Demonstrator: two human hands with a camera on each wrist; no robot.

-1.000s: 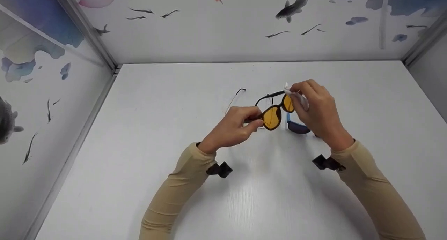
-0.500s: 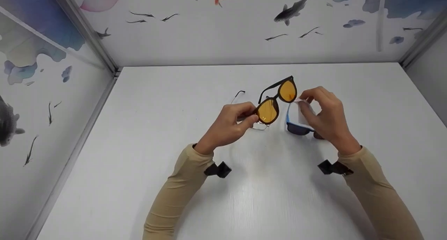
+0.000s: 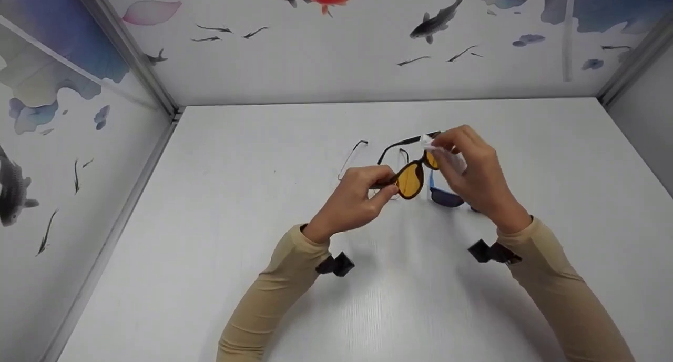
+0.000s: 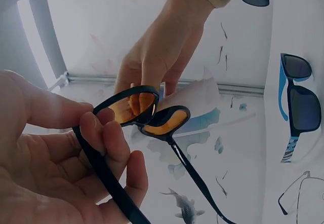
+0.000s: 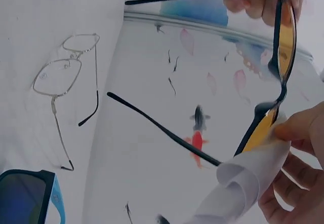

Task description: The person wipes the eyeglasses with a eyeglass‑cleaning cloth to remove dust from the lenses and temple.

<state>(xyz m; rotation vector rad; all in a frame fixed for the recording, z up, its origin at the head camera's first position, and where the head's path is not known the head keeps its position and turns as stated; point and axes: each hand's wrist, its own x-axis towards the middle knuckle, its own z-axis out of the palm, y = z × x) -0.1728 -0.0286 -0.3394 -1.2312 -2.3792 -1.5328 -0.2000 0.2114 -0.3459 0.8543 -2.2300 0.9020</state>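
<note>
Yellow-lensed glasses [image 3: 410, 180] with a black frame are held up over the table, temples unfolded. My left hand [image 3: 355, 196] grips them by the near corner, where the temple meets the frame. With thumb and fingers, my right hand [image 3: 473, 167] pinches a white cloth [image 5: 238, 188] folded over the far lens. Part of that lens [image 5: 260, 133] shows beside the thumb in the right wrist view; the cloth and fingers hide the rest.
Below the hands, blue-templed dark sunglasses [image 3: 446, 198] lie on the white table [image 3: 236, 193]. Left of them are thin wire-rimmed eyeglasses [image 5: 58, 77] with clear lenses. Printed panels with fish [image 3: 436, 22] stand behind and at the left.
Half a second ago the cloth was off the far lens and the glasses were tilted up higher. The right hand has since moved left, bringing the cloth onto that lens; the glasses have lowered.
</note>
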